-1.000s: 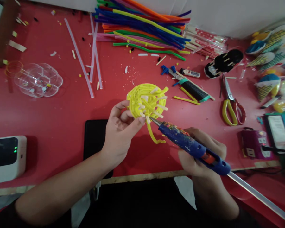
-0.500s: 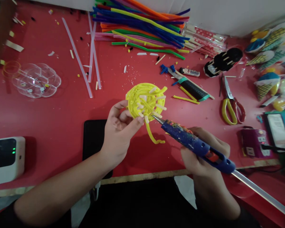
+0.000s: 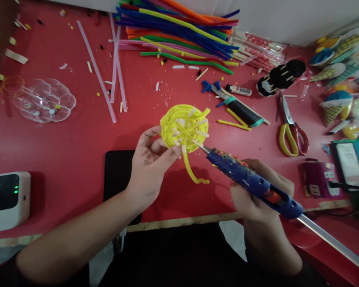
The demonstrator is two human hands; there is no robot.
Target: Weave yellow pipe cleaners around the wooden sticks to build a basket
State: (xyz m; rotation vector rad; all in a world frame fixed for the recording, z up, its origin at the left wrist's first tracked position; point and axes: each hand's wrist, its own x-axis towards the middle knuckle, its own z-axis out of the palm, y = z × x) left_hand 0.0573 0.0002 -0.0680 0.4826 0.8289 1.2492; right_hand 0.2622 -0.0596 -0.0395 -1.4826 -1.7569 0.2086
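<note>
My left hand (image 3: pixel 152 163) pinches the lower left edge of a round yellow pipe-cleaner weave (image 3: pixel 184 128), held above the red table. Several short pale wooden sticks poke out around its rim, and a loose yellow tail (image 3: pixel 191 171) hangs from the bottom. My right hand (image 3: pixel 260 191) is wrapped round a blue hot glue gun (image 3: pixel 242 171), its body spotted with dried paint or glue. A clear glue stick (image 3: pixel 332 241) juts from the gun's back end. The metal nozzle (image 3: pixel 204 148) is at the weave's lower right edge; whether it touches cannot be made out.
Pipe cleaners (image 3: pixel 179 32) lie piled at the back. Pliers (image 3: pixel 242 107), scissors (image 3: pixel 290 131) and a black figure (image 3: pixel 283 77) stand or lie to the right. Leftward are a clear flower-shaped dish (image 3: pixel 44 99), pink glue sticks (image 3: pixel 97 71) and a white device (image 3: pixel 8 201).
My right hand and the glue gun have shifted slightly right and down, drawing the nozzle outward along the weave's edge. My left hand and the weave are almost where they were.
</note>
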